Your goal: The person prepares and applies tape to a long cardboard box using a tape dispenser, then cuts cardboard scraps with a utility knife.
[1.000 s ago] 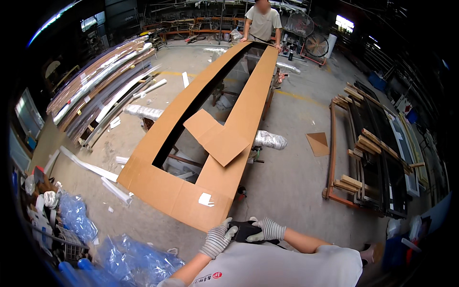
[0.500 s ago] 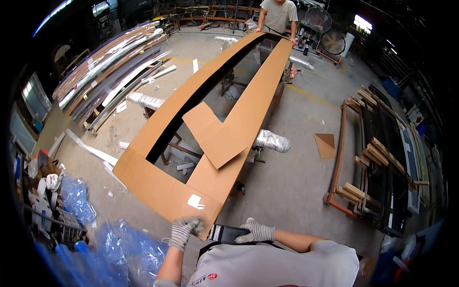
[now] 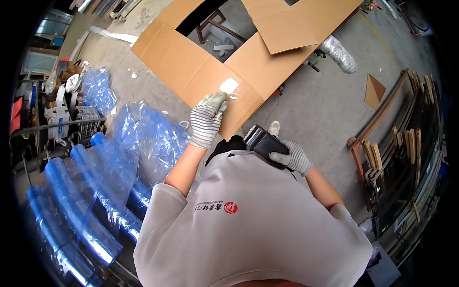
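Note:
A cardboard-covered frame [image 3: 177, 64] reaches in from the top, with a white paper patch [image 3: 229, 85] on its near corner. My left hand [image 3: 209, 117], in a striped knit glove, lies over the near edge of the cardboard beside that patch. Its fingers are curled together; whatever they pinch is hidden. At my waist, my gloved right hand [image 3: 295, 158] grips a black pouch-like case [image 3: 266, 143] with its thumb on top. A pale ridged strip shows along the far end of the case. An angled loose cardboard piece [image 3: 287, 31] rests across the frame's opening.
Blue film rolls [image 3: 83, 205] and crumpled blue film [image 3: 153, 138] lie at left. Farther left stands a cluttered rack [image 3: 52, 126]. A foil-wrapped support arm [image 3: 337, 53] juts from under the frame. At right, a metal rack [image 3: 377, 117] holds wooden blocks and dark frames.
My view has tipped down toward my body; the co-worker at the far end is out of view. My left hand stays at the cardboard's near edge, and my right hand remains on the black case.

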A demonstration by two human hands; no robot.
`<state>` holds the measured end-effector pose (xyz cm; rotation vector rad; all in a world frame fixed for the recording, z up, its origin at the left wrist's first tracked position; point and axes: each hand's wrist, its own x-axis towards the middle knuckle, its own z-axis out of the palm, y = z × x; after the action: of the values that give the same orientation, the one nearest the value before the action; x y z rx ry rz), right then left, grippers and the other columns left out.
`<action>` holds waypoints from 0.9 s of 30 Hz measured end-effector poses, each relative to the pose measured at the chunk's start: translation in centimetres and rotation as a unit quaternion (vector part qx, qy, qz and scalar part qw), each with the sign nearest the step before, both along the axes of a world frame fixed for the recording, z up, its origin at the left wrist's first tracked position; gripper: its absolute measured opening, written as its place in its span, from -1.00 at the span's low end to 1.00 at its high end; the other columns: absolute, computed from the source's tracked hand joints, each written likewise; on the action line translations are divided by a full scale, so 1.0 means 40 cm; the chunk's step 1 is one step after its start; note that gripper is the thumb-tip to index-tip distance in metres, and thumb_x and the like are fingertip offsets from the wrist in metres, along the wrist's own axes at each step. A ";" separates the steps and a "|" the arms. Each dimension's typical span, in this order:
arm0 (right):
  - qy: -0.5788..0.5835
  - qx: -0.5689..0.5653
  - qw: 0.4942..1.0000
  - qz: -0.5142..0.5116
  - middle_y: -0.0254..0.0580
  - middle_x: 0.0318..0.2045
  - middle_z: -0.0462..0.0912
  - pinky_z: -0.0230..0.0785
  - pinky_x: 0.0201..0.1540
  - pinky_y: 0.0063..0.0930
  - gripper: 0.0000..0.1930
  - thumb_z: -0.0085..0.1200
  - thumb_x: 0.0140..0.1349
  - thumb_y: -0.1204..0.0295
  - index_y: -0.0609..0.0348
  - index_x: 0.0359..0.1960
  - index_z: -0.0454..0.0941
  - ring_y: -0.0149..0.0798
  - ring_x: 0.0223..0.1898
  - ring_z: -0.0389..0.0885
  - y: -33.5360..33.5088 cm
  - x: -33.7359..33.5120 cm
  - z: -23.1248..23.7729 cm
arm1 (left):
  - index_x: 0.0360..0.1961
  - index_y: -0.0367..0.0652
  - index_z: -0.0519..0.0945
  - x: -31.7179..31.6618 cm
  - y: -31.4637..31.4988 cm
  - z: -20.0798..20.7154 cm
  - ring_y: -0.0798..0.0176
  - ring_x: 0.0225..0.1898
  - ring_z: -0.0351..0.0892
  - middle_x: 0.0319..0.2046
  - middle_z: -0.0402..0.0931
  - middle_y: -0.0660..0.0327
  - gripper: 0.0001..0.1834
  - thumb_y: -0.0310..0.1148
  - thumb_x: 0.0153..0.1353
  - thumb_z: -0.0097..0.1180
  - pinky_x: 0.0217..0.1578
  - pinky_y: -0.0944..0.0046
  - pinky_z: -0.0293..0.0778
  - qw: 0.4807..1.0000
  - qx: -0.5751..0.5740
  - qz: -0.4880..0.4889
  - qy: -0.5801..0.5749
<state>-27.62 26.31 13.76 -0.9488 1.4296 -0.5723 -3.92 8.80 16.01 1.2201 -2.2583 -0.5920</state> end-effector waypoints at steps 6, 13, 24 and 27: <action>0.093 -0.016 0.995 0.034 -0.08 -0.42 0.63 0.43 -0.17 -0.42 -0.45 0.26 -0.09 0.01 0.24 -0.20 0.59 -0.24 -0.32 0.61 -0.052 0.024 -0.123 | 0.29 -0.46 -0.02 0.049 -0.131 -0.191 -0.20 0.36 -0.16 0.29 -0.10 -0.33 0.22 0.41 -0.10 0.00 0.34 -0.06 -0.32 0.930 -0.029 0.317 -0.183; 0.135 0.139 0.981 0.010 -0.10 -0.42 0.68 0.47 -0.27 -0.38 -0.43 0.25 -0.08 -0.07 0.16 -0.19 0.63 -0.24 -0.40 0.65 0.120 -0.099 -0.382 | 0.34 -0.32 -0.16 0.264 -0.114 -0.332 -0.19 0.37 -0.20 0.37 -0.27 -0.12 0.19 0.48 -0.01 -0.16 0.23 -0.28 -0.09 0.610 0.512 0.488 0.358; 0.240 0.063 0.962 0.114 0.17 -0.25 0.62 0.43 -0.12 -0.18 -0.32 0.05 0.02 -0.18 0.27 -0.17 0.59 0.06 -0.22 0.61 -0.204 0.088 -0.679 | 0.21 -0.23 0.25 0.017 0.109 -0.443 -0.12 0.08 0.41 0.13 0.34 -0.04 -0.43 -0.02 0.36 -0.35 0.04 -0.05 0.45 0.300 0.786 0.127 0.526; 0.317 -0.036 0.940 0.121 0.06 -0.05 0.55 0.38 0.00 -0.26 -0.43 -0.12 0.17 -0.04 0.22 -0.04 0.53 -0.01 -0.02 0.53 -0.306 0.209 -0.718 | 0.26 -0.12 0.21 0.086 0.123 -0.643 0.04 0.15 0.33 0.22 0.27 0.12 -0.41 0.02 0.34 -0.32 0.11 0.07 0.34 0.537 0.649 0.038 0.538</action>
<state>-19.24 14.06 -14.97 -1.4259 1.8244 -0.1281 -0.48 13.73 -9.70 0.8448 -0.4034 -2.3551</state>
